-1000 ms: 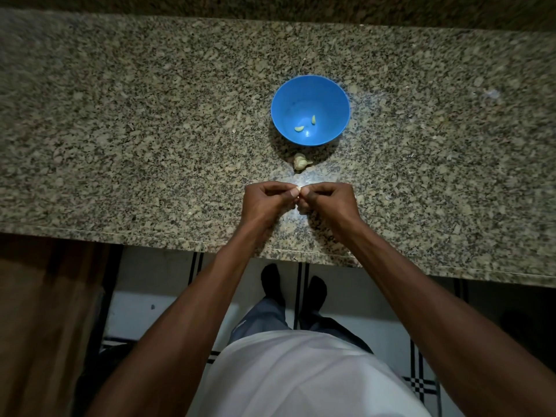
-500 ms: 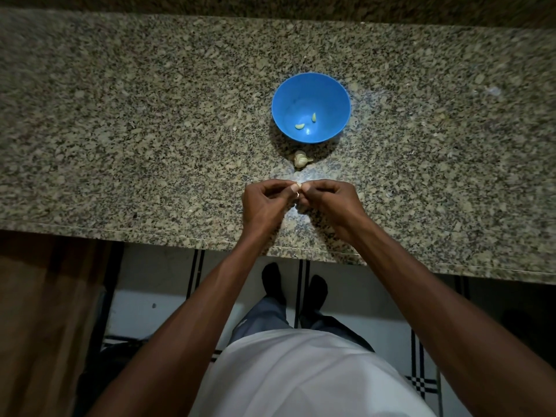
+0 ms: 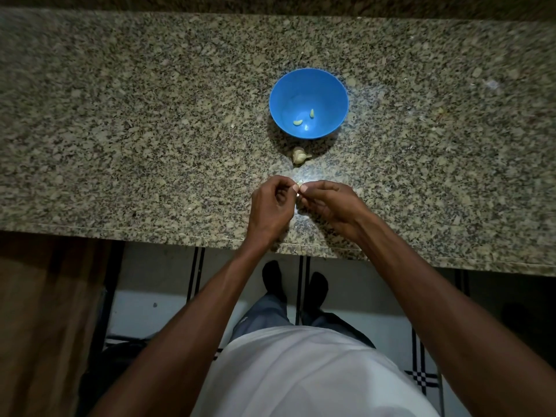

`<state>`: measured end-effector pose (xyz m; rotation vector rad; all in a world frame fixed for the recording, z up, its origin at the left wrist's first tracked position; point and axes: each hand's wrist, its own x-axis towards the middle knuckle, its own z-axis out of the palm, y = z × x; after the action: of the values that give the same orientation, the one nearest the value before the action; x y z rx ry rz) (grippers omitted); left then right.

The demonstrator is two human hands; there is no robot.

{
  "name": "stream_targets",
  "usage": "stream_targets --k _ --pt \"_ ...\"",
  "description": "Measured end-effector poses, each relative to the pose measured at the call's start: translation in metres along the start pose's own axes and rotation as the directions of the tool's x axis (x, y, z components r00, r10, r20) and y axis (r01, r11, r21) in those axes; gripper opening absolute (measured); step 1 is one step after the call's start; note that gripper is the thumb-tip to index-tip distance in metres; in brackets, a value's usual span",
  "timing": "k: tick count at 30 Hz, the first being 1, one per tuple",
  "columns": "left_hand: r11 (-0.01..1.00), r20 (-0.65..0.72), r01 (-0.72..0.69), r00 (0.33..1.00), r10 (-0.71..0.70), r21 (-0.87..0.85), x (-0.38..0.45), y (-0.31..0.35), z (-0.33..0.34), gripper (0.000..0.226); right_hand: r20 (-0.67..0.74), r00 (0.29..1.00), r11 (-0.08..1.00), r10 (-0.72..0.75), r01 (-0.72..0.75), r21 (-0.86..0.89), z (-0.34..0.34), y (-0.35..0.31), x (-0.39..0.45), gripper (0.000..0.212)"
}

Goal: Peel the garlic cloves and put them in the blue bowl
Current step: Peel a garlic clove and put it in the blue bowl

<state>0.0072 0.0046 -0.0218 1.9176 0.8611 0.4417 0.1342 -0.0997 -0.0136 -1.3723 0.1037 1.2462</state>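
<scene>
Two peeled cloves [image 3: 304, 118] are already lying in the blue bowl [image 3: 337, 85]. A small garlic clove [image 3: 299, 188] is pinched between the curled fingertips of the left hand [image 3: 270, 206] and right hand [image 3: 328, 206], apparently mid-peel. A garlic piece [image 3: 299, 156] is left unpeeled on the surface [image 3: 120, 115], just beside the bowl.

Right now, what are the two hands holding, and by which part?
A small garlic clove, pinched between the fingertips of the left hand and the right hand. Which part of the clove each grips is too hidden to tell.
</scene>
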Motion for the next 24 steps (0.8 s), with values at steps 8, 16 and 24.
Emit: stream_targets --k 8,16,24 --pt "0.994 0.187 0.112 0.976 -0.109 -0.001 -0.009 -0.006 0.002 0.007 -0.039 0.992 0.987 -0.122 0.117 -0.112 -0.003 0.004 0.004 0.027" --pt "0.973 0.064 0.23 0.971 -0.229 -0.006 -0.004 -0.012 -0.012 0.006 -0.007 0.985 0.964 -0.171 0.166 -0.21 -0.006 0.001 -0.002 0.022" --pt "0.972 0.073 0.231 0.97 -0.234 0.044 0.002 -0.013 -0.017 0.021 0.055 0.974 0.935 -0.221 0.228 -0.271 -0.008 0.004 -0.005 0.022"
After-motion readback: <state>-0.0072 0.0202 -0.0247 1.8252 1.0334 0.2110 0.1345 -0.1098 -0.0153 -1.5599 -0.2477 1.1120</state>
